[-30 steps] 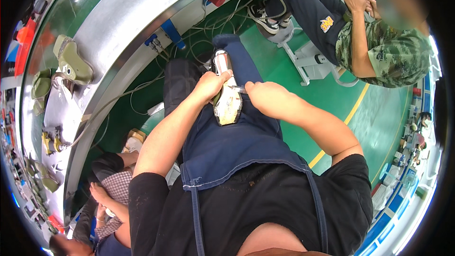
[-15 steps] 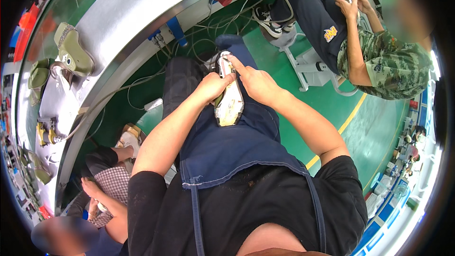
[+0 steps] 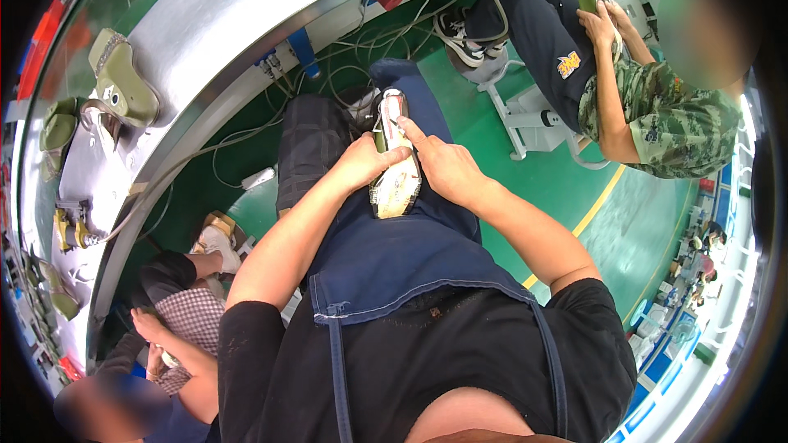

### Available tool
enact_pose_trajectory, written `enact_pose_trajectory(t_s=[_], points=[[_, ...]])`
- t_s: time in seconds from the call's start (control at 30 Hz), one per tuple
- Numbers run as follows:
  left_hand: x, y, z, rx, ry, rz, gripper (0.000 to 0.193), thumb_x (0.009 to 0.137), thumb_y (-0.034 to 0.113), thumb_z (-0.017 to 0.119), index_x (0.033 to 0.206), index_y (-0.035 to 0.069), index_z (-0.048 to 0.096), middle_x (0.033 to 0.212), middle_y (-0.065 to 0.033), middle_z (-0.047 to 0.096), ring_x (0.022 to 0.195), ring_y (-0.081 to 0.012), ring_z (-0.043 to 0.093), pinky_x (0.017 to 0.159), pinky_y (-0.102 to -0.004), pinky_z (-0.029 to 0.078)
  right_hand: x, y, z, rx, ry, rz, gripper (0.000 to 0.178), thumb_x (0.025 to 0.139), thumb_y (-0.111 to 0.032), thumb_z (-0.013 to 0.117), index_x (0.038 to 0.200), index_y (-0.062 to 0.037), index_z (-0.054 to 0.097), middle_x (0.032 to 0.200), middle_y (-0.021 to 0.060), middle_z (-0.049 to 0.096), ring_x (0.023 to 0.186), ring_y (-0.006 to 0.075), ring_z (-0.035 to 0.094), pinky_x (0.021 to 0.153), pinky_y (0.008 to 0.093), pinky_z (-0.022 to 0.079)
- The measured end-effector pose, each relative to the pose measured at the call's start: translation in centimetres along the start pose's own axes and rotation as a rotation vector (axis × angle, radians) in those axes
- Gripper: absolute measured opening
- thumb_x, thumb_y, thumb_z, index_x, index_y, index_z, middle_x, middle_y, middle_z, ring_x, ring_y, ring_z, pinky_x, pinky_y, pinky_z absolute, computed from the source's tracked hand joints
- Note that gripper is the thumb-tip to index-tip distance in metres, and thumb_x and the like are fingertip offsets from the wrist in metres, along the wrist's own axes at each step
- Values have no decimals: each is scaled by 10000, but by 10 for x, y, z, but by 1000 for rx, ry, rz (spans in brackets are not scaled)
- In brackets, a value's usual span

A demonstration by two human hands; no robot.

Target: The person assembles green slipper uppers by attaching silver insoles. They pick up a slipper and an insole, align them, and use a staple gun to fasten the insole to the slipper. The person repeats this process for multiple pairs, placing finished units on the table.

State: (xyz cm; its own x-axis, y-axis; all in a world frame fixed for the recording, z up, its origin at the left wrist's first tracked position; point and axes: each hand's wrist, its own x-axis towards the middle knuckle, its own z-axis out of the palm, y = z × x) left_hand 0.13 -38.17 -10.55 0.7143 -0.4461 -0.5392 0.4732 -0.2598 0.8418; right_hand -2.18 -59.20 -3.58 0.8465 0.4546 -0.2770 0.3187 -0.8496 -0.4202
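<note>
Shoe held on lap

Conveyor belt (image 3: 189, 25) curves past, olive shoe upper (image 3: 115, 82) on it. Shoe (image 3: 395, 166) rests sole-up on blue apron (image 3: 394, 254). Left hand (image 3: 367, 162) clamps its side; right hand (image 3: 443, 168) presses the sole, forefinger extended.

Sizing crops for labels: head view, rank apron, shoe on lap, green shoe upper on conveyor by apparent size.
1. Blue apron, by far largest.
2. Shoe on lap, held by left hand and right hand.
3. Green shoe upper; looks close to the shoe, and it is farther off, so unsure.
</note>
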Motion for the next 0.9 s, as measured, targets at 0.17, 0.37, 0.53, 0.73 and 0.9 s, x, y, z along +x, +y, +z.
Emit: enact_pose_trajectory(t_s=[0.17,0.37,0.53,0.73,0.9], points=[[-9,-11,15,104,218,94,1097,897,533,772,1612,-121,256,1609,-334,411,1502,-418,435,1234,-435,366,4,4,-13,38,60,-43,744,984,-86,557,1669,-199,290,920,223,672,780,434,700,705,554,570],[-17,-17,25,134,336,177,1041,928,478,746,1651,-67,231,1603,-315,439,1491,-399,463,1222,-417,374,8,-8,-7,-56,-78,102,777,968,-10,587,1664,-167,279,1099,244,721,930,467,705,796,525,584],[-22,-17,24,139,330,234,1012,952,455,727,1663,-48,211,1639,-308,390,1514,-401,431,1231,-413,362,12,-8,-30,146,26,52,554,984,-36,600,1501,-1,403,976,279,697,967,523,671,828,587,530],[-24,-20,27,193,358,259,946,982,429,701,1662,-33,232,1626,-274,421,1480,-405,469,1214,-418,385,23,-14,-68,-47,-341,43,222,1004,-71,595,1170,63,531,994,302,704,998,506,682,857,575,527],[-26,-20,26,236,346,256,927,993,422,692,1655,-44,240,1624,-275,420,1460,-409,490,1201,-414,406,42,-28,-81,-133,-548,59,238,1025,-114,582,1177,65,542,1029,308,703,1045,491,678,884,563,518]])
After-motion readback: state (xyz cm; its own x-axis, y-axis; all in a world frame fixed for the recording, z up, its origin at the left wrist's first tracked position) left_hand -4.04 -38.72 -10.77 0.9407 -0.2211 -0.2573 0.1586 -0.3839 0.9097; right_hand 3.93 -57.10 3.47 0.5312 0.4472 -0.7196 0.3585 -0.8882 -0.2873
